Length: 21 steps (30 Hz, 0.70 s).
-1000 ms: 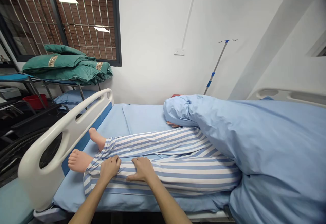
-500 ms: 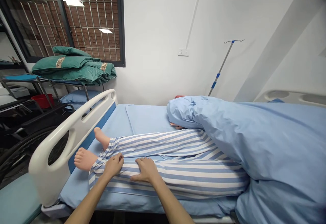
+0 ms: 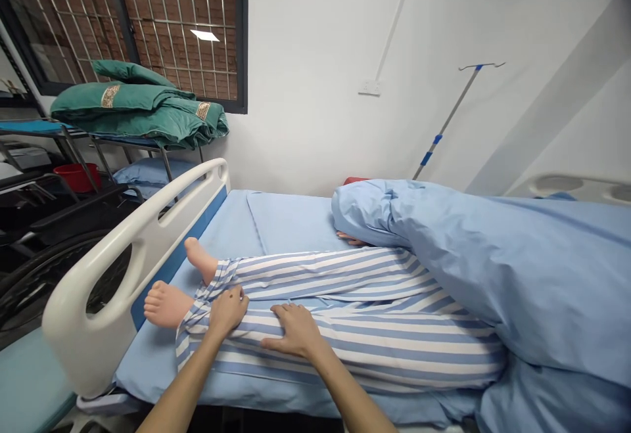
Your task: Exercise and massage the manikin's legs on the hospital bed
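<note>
A figure lies on the bed in blue-and-white striped trousers (image 3: 394,347), its bare, smooth pinkish feet (image 3: 167,305) toward the footboard. My left hand (image 3: 227,309) is on the nearer lower leg just above the ankle, fingers bent over it and their tips partly hidden. Farther up the same leg, my right hand (image 3: 294,331) rests on the cloth with thumb and fingers apart. A thick light-blue quilt (image 3: 453,242) covers the figure above the thighs. Fingers of the figure's hand (image 3: 351,238) peek out from under its edge.
The white footboard (image 3: 138,219) rises left of the feet. Behind it are green folded bedding (image 3: 133,111) on a rack, a red bucket (image 3: 76,177) and a dark wheelchair (image 3: 59,232). An IV pole (image 3: 451,114) stands beyond the bed, by the wall.
The view has tilted slightly down and shifted a little left. Both hands stay at nearly the same places on the leg.
</note>
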Motion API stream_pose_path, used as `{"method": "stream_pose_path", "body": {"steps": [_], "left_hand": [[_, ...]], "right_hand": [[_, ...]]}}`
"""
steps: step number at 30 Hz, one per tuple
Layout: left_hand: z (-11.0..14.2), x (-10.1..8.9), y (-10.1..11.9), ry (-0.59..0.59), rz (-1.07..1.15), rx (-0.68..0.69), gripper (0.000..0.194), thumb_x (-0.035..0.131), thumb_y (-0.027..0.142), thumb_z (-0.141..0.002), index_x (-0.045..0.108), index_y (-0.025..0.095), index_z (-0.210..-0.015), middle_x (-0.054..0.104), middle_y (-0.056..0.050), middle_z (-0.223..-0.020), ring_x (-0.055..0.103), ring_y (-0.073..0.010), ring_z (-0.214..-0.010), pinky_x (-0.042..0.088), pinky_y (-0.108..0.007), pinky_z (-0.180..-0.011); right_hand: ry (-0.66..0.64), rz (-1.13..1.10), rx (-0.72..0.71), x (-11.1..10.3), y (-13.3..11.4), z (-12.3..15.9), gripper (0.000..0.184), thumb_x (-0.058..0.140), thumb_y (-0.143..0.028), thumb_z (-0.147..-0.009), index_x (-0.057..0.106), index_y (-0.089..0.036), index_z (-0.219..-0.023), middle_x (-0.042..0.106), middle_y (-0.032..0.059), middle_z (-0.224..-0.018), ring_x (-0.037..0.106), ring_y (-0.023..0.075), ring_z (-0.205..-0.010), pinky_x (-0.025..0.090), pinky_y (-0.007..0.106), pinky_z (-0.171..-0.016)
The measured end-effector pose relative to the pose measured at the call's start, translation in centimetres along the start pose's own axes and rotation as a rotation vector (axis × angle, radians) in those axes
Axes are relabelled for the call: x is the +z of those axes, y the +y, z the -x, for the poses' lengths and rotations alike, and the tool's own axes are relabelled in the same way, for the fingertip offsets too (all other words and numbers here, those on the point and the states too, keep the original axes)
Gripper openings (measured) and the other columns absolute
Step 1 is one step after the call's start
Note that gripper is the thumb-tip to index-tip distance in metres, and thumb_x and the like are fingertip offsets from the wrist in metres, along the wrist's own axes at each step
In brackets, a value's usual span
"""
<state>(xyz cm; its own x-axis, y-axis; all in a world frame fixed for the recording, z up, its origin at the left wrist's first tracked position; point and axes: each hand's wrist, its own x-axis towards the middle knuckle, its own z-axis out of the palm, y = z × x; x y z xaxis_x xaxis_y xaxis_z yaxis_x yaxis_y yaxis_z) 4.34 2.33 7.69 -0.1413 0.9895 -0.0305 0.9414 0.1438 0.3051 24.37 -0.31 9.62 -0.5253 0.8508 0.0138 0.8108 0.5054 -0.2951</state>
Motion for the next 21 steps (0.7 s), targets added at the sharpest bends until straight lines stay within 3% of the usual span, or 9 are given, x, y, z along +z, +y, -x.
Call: {"method": "stream_pose_path", "body": {"steps": [3,6,11,14,17,21], "left_hand": [[-0.1,0.0,0.1,-0.01,-0.02,-0.015,0.027,0.035,0.034,-0.079,0.057,0.021,-0.088,0.065,-0.008,-0.089,0.059,-0.0239,-0.086,0.041,-0.034,-0.072],[-0.2,0.1,0.2,-0.009,-0.027,-0.009,0.028,0.035,0.034,-0.079,0.057,0.021,-0.089,0.065,-0.007,-0.089,0.06,-0.0242,-0.086,0.042,-0.035,-0.073],[-0.2,-0.2,0.6,-0.062,-0.022,-0.046,0.035,0.033,0.037,-0.081,0.06,0.018,-0.094,0.065,-0.012,-0.094,0.06,-0.025,-0.088,0.042,-0.037,-0.076],[-0.3,-0.6,0.7,-0.126,-0.03,-0.07,0.037,0.034,0.034,-0.082,0.062,0.015,-0.096,0.065,-0.016,-0.097,0.06,-0.0256,-0.09,0.043,-0.037,-0.078],[-0.4,-0.6,0.2,-0.188,-0.05,-0.007,0.035,0.036,0.027,-0.08,0.064,0.015,-0.097,0.065,-0.015,-0.098,0.06,-0.0276,-0.09,0.044,-0.038,-0.077],[-0.6,-0.4,-0.3,-0.211,-0.029,0.054,0.033,0.037,0.024,-0.079,0.065,0.016,-0.094,0.065,-0.014,-0.099,0.06,-0.0286,-0.092,0.044,-0.038,-0.077]], "right_hand": [[0.016,-0.184,-0.006,0.1,0.4,-1.0,0.055,0.042,-0.063,-0.075,0.053,-0.022,-0.111,0.062,0.0073,-0.104,0.056,0.0242,-0.095,0.04,0.033,-0.078],[0.117,-0.312,-0.01,0.1,0.0,-3.9,0.046,0.038,-0.051,-0.084,0.053,-0.019,-0.112,0.06,0.0077,-0.108,0.053,0.021,-0.101,0.039,0.031,-0.084],[0.239,-0.187,-0.109,0.1,-3.3,-11.7,0.044,0.047,-0.036,-0.08,0.047,-0.014,-0.118,0.054,0.0105,-0.117,0.046,0.0217,-0.109,0.034,0.032,-0.092],[0.216,-0.067,-0.122,0.9,-5.9,-15.9,0.041,0.047,-0.029,-0.079,0.046,-0.013,-0.116,0.054,0.0132,-0.114,0.045,0.023,-0.109,0.034,0.034,-0.091],[0.133,0.002,-0.104,2.8,-8.1,-18.5,0.04,0.047,-0.025,-0.076,0.047,-0.011,-0.113,0.055,0.0161,-0.11,0.047,0.0255,-0.105,0.033,0.04,-0.09],[0.129,-0.085,-0.145,4.6,-9.4,-19.9,0.059,0.053,-0.027,-0.069,0.039,-0.01,-0.124,0.051,0.0165,-0.118,0.044,0.0274,-0.109,0.03,0.044,-0.093]]}}
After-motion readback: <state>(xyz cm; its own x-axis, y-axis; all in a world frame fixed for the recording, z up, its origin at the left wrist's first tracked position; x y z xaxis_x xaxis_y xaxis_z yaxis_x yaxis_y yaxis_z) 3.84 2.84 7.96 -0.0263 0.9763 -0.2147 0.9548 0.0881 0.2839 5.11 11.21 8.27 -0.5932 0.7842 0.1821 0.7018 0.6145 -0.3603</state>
